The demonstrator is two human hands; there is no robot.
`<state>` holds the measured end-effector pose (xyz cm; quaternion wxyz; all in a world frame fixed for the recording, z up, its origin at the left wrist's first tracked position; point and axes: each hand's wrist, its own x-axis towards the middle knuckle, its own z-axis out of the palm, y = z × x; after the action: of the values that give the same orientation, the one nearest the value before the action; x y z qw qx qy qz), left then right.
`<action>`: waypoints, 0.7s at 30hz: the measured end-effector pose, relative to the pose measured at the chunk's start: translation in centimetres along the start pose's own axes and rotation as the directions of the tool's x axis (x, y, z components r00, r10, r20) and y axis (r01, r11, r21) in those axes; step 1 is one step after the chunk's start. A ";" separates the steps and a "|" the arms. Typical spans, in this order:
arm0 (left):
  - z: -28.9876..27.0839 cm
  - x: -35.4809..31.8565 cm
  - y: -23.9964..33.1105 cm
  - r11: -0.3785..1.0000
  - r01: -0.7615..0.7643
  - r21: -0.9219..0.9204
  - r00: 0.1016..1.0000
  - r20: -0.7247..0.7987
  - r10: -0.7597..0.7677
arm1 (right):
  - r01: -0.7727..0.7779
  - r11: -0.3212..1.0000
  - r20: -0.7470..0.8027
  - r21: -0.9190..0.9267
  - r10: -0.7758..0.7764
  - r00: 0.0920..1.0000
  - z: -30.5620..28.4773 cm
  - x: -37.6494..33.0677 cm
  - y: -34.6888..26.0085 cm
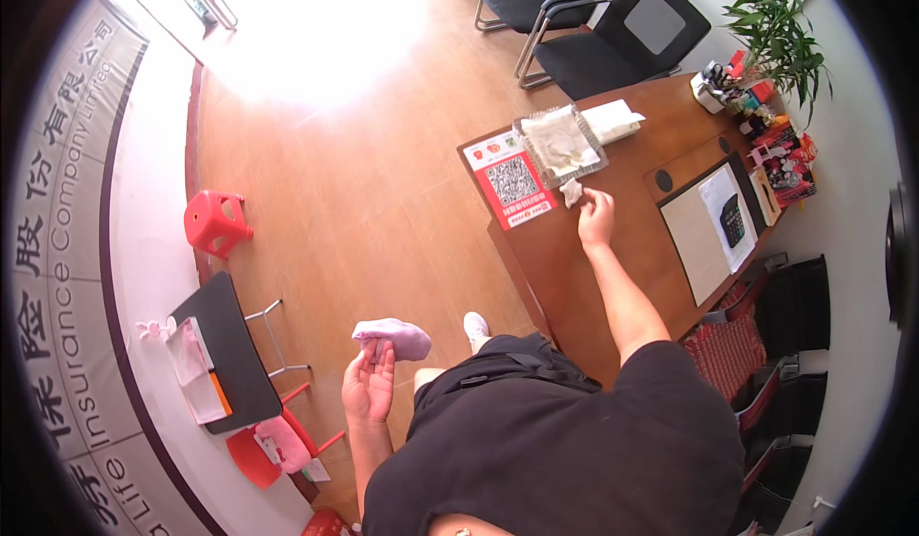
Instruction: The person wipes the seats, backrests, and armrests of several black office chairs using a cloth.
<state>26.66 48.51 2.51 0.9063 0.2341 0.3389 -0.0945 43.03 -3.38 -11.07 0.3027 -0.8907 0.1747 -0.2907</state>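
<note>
A lavender cloth piece that looks like a sock (394, 337) is held up at the fingertips of my left hand (369, 383), its palm turned upward, over the floor left of the desk. My right arm stretches forward across the wooden desk (632, 234). There the bent fingers of my right hand (597, 218) pinch at the edge of a small, crumpled whitish piece (571, 192). Just beyond that piece is a clear-edged tray (560, 144) with white, tissue-like contents. A red and white printed card (515, 184) lies left of it, at the desk's edge.
A white packet (613, 118) lies behind the tray. At right are a desk mat (691, 241), a black calculator (732, 220) and a potted plant (777, 33). Black chairs (617, 33) line the far side. A red stool (217, 222) and small black table (230, 349) stand left.
</note>
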 end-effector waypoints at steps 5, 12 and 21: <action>2.0 5.5 4.7 0.997 0.043 0.066 0.999 -0.028 -0.042 | 0.206 0.974 -0.020 0.097 -0.205 0.979 -0.8 0.1 -11.5; 11.2 17.6 11.9 0.973 0.173 0.153 0.938 0.276 -0.210 | -0.436 0.675 0.779 0.595 -0.353 0.518 13.5 -0.2 -29.2; 23.8 31.6 25.6 0.950 0.011 0.312 0.906 0.399 -0.142 | -0.345 0.742 0.745 0.575 -0.300 0.595 22.5 12.5 -43.5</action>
<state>72.42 58.81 6.61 0.9066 0.3305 0.1281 -0.2289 72.53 33.23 7.40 0.6497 -0.7482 -0.0854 0.1043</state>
